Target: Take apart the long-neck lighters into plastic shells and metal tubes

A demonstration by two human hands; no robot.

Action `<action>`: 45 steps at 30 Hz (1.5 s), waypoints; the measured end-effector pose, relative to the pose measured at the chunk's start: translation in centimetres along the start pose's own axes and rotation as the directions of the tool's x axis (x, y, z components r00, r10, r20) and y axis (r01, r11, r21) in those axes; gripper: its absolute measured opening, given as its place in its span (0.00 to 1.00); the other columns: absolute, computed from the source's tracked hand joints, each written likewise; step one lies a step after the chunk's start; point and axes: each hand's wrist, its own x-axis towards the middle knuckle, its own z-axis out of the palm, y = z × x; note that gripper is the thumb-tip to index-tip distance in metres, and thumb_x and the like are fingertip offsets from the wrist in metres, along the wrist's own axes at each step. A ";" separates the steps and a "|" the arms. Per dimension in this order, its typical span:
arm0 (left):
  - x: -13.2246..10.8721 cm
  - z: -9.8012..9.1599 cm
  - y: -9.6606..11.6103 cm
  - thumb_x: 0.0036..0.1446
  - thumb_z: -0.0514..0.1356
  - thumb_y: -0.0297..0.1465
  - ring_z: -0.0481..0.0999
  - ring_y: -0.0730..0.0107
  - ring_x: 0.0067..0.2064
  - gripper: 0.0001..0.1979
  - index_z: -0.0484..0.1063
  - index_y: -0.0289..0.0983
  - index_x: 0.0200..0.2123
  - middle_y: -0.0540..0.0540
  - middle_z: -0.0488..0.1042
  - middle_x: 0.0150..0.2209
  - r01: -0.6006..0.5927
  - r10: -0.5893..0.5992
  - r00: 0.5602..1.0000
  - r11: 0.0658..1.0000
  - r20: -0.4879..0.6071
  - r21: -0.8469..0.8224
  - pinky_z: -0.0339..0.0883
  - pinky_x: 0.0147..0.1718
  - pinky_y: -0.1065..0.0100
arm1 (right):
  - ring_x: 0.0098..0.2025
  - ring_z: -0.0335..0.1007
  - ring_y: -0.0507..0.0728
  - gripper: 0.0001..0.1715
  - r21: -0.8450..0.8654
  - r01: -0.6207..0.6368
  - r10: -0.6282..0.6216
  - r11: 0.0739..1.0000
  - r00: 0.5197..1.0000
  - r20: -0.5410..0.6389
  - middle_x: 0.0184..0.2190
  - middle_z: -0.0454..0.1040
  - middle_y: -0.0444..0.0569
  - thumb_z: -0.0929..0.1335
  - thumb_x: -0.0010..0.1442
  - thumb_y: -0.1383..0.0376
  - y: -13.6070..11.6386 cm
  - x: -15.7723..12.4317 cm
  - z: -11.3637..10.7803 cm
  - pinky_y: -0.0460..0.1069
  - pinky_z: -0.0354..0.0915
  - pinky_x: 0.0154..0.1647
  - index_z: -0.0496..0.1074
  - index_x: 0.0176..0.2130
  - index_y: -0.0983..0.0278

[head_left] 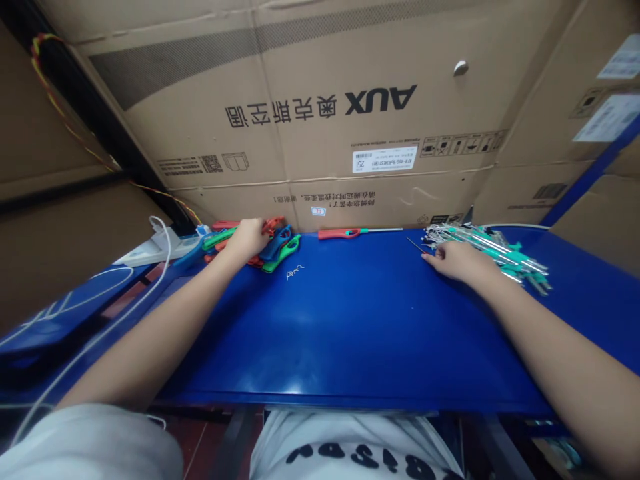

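Observation:
My left hand (pixel 246 241) reaches onto a pile of red, green and blue plastic handles (pixel 280 248) at the back left of the blue table; its fingers are curled at a red piece. My right hand (pixel 457 260) is closed on a thin screwdriver (pixel 417 245) whose shaft points toward the back left. Beside and behind that hand lies a bundle of metal rods with teal parts and white wires (pixel 510 253). A red lighter (pixel 340 233) with a long metal tube lies along the back edge between the hands.
Upright cardboard (pixel 300 153) closes off the back of the blue table (pixel 320 333). Small white wire-like bits (pixel 295 272) lie right of the handle pile. At the left are a white power strip (pixel 150 248) and a white cable (pixel 107 333).

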 end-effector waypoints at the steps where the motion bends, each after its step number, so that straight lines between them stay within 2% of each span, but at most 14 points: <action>1: -0.4 -0.4 0.4 0.63 0.55 0.32 0.80 0.45 0.48 0.17 0.76 0.31 0.50 0.33 0.81 0.46 -0.019 0.019 0.999 1.000 -0.030 -0.021 0.70 0.44 0.61 | 0.41 0.75 0.67 0.20 -0.002 0.000 0.000 1.000 0.999 -0.037 0.37 0.78 0.58 0.65 0.65 0.50 -0.1 -0.1 0.1 0.54 0.64 0.33 0.73 0.36 0.62; 4: -2.7 -1.5 2.7 0.67 0.52 0.30 0.79 0.51 0.51 0.20 0.72 0.35 0.58 0.38 0.80 0.51 -0.181 0.153 0.973 0.971 -0.174 -0.156 0.70 0.48 0.62 | 0.44 0.74 0.67 0.16 0.037 0.110 -0.096 0.993 0.960 -0.264 0.43 0.76 0.61 0.65 0.65 0.55 -0.8 -0.6 0.4 0.55 0.66 0.38 0.72 0.42 0.65; 6: -5.1 -1.9 5.0 0.69 0.51 0.32 0.80 0.54 0.50 0.21 0.68 0.40 0.63 0.41 0.79 0.53 -0.346 0.295 0.929 0.905 -0.223 -0.248 0.71 0.48 0.62 | 0.42 0.73 0.64 0.15 0.129 0.323 -0.245 0.938 0.877 -0.413 0.43 0.75 0.59 0.66 0.65 0.57 -1.9 -1.4 0.6 0.55 0.66 0.41 0.71 0.45 0.66; 8: -7.8 -1.8 7.5 0.69 0.52 0.32 0.80 0.56 0.50 0.22 0.67 0.42 0.64 0.42 0.78 0.54 -0.458 0.425 0.888 0.851 -0.176 -0.257 0.73 0.47 0.62 | 0.37 0.70 0.59 0.19 0.243 0.580 -0.422 0.777 0.767 -0.483 0.44 0.72 0.56 0.66 0.65 0.56 -3.2 -2.5 0.8 0.54 0.67 0.40 0.70 0.50 0.65; 11: -11.1 -0.1 10.8 0.70 0.52 0.33 0.80 0.58 0.46 0.23 0.64 0.46 0.66 0.42 0.76 0.51 -0.559 0.567 0.823 0.796 -0.037 -0.233 0.75 0.42 0.63 | 0.37 0.70 0.55 0.25 0.345 0.808 -0.693 0.478 0.588 -0.417 0.53 0.67 0.55 0.68 0.65 0.51 -5.1 -4.5 1.0 0.51 0.68 0.38 0.69 0.56 0.59; 13: -12.1 1.6 12.0 0.71 0.52 0.34 0.78 0.57 0.48 0.22 0.64 0.46 0.66 0.42 0.75 0.50 -0.624 0.645 0.764 0.728 -0.025 -0.285 0.75 0.44 0.61 | 0.41 0.72 0.55 0.20 0.349 0.846 -0.804 0.404 0.510 -0.306 0.56 0.66 0.53 0.69 0.65 0.52 -5.7 -5.3 1.1 0.51 0.69 0.40 0.70 0.53 0.57; 14: -12.2 2.4 12.2 0.70 0.53 0.33 0.77 0.57 0.51 0.22 0.64 0.46 0.66 0.42 0.74 0.52 -0.646 0.668 0.741 0.686 -0.061 -0.334 0.74 0.47 0.60 | 0.41 0.72 0.55 0.17 0.333 0.849 -0.826 0.410 0.501 -0.260 0.55 0.67 0.52 0.68 0.66 0.53 -5.8 -5.6 1.1 0.51 0.68 0.41 0.71 0.51 0.58; 16: -12.0 3.9 12.4 0.68 0.56 0.32 0.74 0.57 0.56 0.25 0.61 0.45 0.67 0.41 0.72 0.57 -0.658 0.675 0.721 0.599 -0.156 -0.456 0.71 0.55 0.57 | 0.39 0.72 0.55 0.12 0.292 0.840 -0.832 0.457 0.520 -0.194 0.52 0.69 0.51 0.68 0.67 0.56 -5.7 -5.5 1.2 0.51 0.67 0.40 0.71 0.46 0.59; 17: -11.7 4.4 12.3 0.66 0.58 0.32 0.73 0.57 0.58 0.27 0.59 0.44 0.68 0.41 0.72 0.58 -0.645 0.657 0.728 0.561 -0.196 -0.519 0.69 0.57 0.57 | 0.37 0.71 0.54 0.10 0.274 0.832 -0.826 0.482 0.536 -0.172 0.50 0.69 0.50 0.68 0.67 0.57 -5.4 -5.4 1.3 0.50 0.67 0.39 0.71 0.45 0.60; 21: -10.9 5.3 11.8 0.60 0.65 0.35 0.76 0.58 0.53 0.32 0.61 0.41 0.65 0.42 0.76 0.51 -0.540 0.561 0.798 0.503 -0.220 -0.675 0.71 0.54 0.57 | 0.32 0.67 0.52 0.07 0.245 0.808 -0.806 0.536 0.576 -0.136 0.48 0.70 0.48 0.69 0.66 0.59 -4.4 -4.5 1.3 0.49 0.63 0.35 0.71 0.42 0.60; 26: -10.6 5.4 11.6 0.56 0.68 0.34 0.78 0.64 0.42 0.31 0.65 0.38 0.61 0.46 0.78 0.43 -0.463 0.495 0.846 0.499 -0.198 -0.732 0.73 0.46 0.61 | 0.31 0.64 0.52 0.11 0.331 0.795 -0.786 0.508 0.585 -0.199 0.41 0.69 0.47 0.71 0.63 0.58 -4.3 -4.1 1.6 0.48 0.62 0.32 0.67 0.39 0.61; 33: -10.4 6.0 11.6 0.55 0.68 0.33 0.79 0.64 0.43 0.29 0.66 0.37 0.59 0.46 0.78 0.44 -0.429 0.456 0.865 0.454 -0.210 -0.781 0.74 0.47 0.61 | 0.31 0.65 0.51 0.10 0.416 0.828 -0.759 0.377 0.533 -0.373 0.40 0.69 0.49 0.72 0.64 0.59 -4.4 -3.4 2.2 0.48 0.66 0.33 0.69 0.37 0.62; 39: -10.4 6.0 11.6 0.55 0.68 0.33 0.80 0.63 0.44 0.28 0.68 0.38 0.59 0.45 0.80 0.44 -0.426 0.447 0.869 0.459 -0.212 -0.780 0.75 0.49 0.60 | 0.31 0.68 0.52 0.08 0.365 0.837 -0.728 0.407 0.539 -0.424 0.35 0.70 0.48 0.70 0.64 0.61 -4.4 -3.3 2.2 0.47 0.66 0.30 0.69 0.35 0.61; 45: -10.3 6.0 11.7 0.57 0.66 0.32 0.80 0.63 0.46 0.27 0.66 0.37 0.59 0.43 0.79 0.48 -0.417 0.443 0.872 0.453 -0.207 -0.788 0.75 0.47 0.62 | 0.30 0.69 0.54 0.07 0.315 0.804 -0.613 0.504 0.590 -0.525 0.32 0.73 0.49 0.68 0.65 0.63 -4.5 -3.3 1.4 0.49 0.64 0.29 0.69 0.34 0.61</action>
